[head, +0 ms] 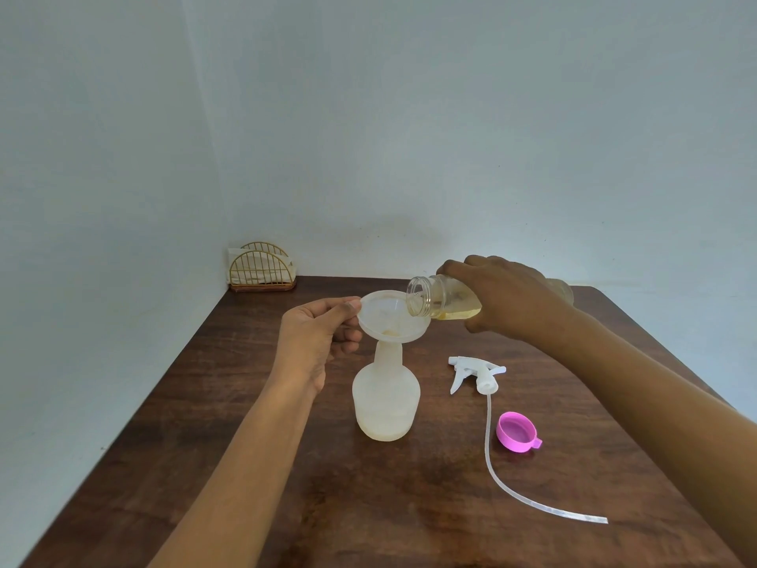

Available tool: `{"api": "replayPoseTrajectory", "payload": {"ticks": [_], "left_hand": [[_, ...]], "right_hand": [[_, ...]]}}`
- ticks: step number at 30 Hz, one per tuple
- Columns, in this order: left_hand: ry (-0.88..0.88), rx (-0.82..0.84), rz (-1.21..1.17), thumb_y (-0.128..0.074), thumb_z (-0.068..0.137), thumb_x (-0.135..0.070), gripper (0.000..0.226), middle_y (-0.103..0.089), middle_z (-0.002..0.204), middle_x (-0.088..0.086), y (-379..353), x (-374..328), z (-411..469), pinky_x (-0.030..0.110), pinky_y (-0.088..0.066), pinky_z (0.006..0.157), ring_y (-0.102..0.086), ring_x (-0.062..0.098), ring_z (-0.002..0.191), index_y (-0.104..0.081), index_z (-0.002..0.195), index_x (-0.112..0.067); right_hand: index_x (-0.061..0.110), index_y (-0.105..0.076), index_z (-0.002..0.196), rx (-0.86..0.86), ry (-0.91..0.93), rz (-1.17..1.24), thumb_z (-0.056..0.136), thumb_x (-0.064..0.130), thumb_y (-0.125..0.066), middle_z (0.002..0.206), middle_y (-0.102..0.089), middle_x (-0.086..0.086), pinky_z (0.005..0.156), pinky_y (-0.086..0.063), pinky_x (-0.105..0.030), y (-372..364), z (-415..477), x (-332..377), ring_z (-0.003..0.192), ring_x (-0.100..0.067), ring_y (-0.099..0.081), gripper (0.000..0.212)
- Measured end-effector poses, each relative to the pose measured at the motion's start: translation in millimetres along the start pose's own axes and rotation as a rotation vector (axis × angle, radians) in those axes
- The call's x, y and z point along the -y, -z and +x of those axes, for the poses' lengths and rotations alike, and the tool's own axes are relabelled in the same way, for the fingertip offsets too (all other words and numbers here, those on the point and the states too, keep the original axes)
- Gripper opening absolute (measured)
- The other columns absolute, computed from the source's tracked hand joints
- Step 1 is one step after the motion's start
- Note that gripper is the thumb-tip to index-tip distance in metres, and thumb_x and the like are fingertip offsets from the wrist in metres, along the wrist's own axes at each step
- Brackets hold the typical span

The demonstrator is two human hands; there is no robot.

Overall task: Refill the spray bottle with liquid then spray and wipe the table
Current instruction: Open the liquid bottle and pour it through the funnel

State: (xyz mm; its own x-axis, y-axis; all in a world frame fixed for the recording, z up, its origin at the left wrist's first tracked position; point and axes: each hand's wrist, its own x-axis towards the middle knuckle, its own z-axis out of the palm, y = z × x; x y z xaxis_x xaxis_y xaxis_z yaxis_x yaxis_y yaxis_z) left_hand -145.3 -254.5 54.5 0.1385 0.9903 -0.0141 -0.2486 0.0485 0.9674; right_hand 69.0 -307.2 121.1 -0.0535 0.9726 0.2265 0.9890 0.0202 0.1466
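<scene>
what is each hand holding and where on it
The left hand pinches the funnel by its near-left rim; the right hand grips the tilted refill bottle around its body, mouth over the funnel.

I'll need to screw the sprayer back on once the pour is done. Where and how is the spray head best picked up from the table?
Judging by its pose, grip the spray head around its round collar, coming from above with the right hand, once free. It lies on its side on the table, trigger toward the left; the collar looks the thickest, firmest part. Lift straight up so the long dip tube trails clear of the pink cap.
</scene>
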Motion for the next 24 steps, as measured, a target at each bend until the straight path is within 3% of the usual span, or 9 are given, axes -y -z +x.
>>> {"api": "replayPoseTrajectory", "payload": {"ticks": [10, 15, 24], "left_hand": [[-0.005, 0.005, -0.007, -0.070, 0.083, -0.012, 0.008, -0.064, 0.059, 0.000, 0.5, 0.5, 0.6, 0.019, -0.050, 0.045, -0.058, 0.007, 0.046, -0.073, 0.090, -0.009], [-0.007, 0.008, -0.007, -0.069, 0.084, -0.011, 0.008, -0.064, 0.059, 0.000, 0.8, 0.7, 0.3, 0.019, -0.051, 0.045, -0.058, 0.007, 0.046, -0.073, 0.090, -0.009], [-0.007, 0.005, -0.007, -0.069, 0.083, -0.012, 0.009, -0.064, 0.059, 0.000, -0.1, 0.5, 0.2, 0.019, -0.051, 0.045, -0.058, 0.007, 0.047, -0.073, 0.091, -0.009]], "right_hand": [[0.033, -0.038, 0.131, -0.003, 0.013, -0.032, 0.075, 0.025, -0.071, 0.107, -0.054, 0.006, 0.050, -0.021, -0.022, 1.1, 0.8, 1.1, 0.087, -0.014, -0.042, 0.065], [0.033, -0.038, 0.131, -0.005, 0.013, -0.032, 0.075, 0.025, -0.071, 0.109, -0.054, 0.005, 0.060, -0.031, -0.027, 2.8, 0.4, 2.1, 0.089, -0.015, -0.044, 0.065], [0.032, -0.037, 0.132, -0.013, 0.021, -0.052, 0.076, 0.025, -0.071, 0.112, -0.054, 0.004, 0.063, -0.033, -0.029, 3.3, 0.7, 2.8, 0.101, -0.019, -0.052, 0.066]]}}
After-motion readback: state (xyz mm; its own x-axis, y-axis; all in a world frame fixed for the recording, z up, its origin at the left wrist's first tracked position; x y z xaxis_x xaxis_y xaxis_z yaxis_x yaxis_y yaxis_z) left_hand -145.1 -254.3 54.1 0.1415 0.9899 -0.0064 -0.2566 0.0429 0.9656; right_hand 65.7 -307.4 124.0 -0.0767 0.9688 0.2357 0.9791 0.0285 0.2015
